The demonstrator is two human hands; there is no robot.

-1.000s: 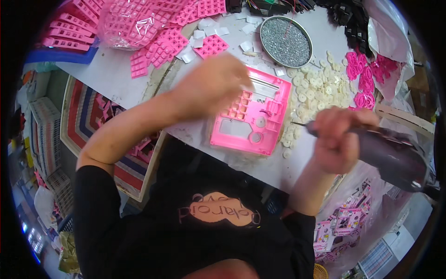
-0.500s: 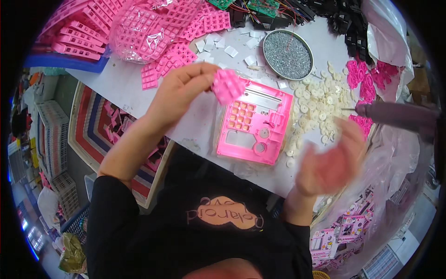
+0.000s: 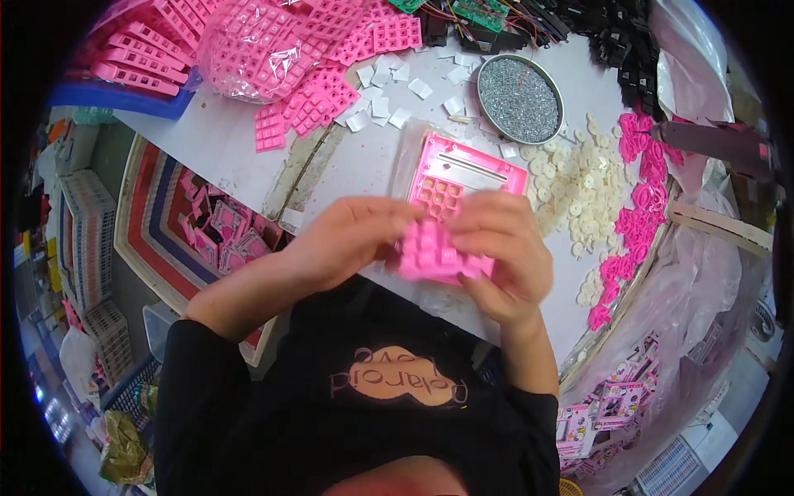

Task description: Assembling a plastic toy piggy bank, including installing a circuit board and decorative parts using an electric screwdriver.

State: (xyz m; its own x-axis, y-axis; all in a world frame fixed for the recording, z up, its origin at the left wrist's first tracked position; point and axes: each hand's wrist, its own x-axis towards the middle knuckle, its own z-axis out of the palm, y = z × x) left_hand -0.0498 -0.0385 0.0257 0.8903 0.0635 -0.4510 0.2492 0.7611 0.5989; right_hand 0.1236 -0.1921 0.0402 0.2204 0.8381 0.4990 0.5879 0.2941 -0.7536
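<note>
Both hands hold a pink rubber keypad (image 3: 428, 250) with raised square keys, slightly blurred. My left hand (image 3: 347, 241) is closed on its left edge. My right hand (image 3: 506, 252) pinches its right side, fingers above and thumb below. Under and behind the hands lies a pink plastic casing (image 3: 517, 176) on a clear plastic bag; its grid of square holes (image 3: 441, 197) shows just beyond the keypad. The hands hide the casing's near part.
A round tray of small screws (image 3: 519, 99) stands beyond the casing. White plastic discs (image 3: 583, 186) and pink loop-shaped parts (image 3: 649, 198) spread rightward. An electric screwdriver (image 3: 715, 140) hangs at right. More keypads (image 3: 313, 101), bagged keypads (image 3: 260, 50) and white squares (image 3: 380, 107) lie at back left.
My left hand has brought the keypad nearer to me, over the casing's near part. My right hand has come in from the right and taken hold of it. The screwdriver has swung farther away.
</note>
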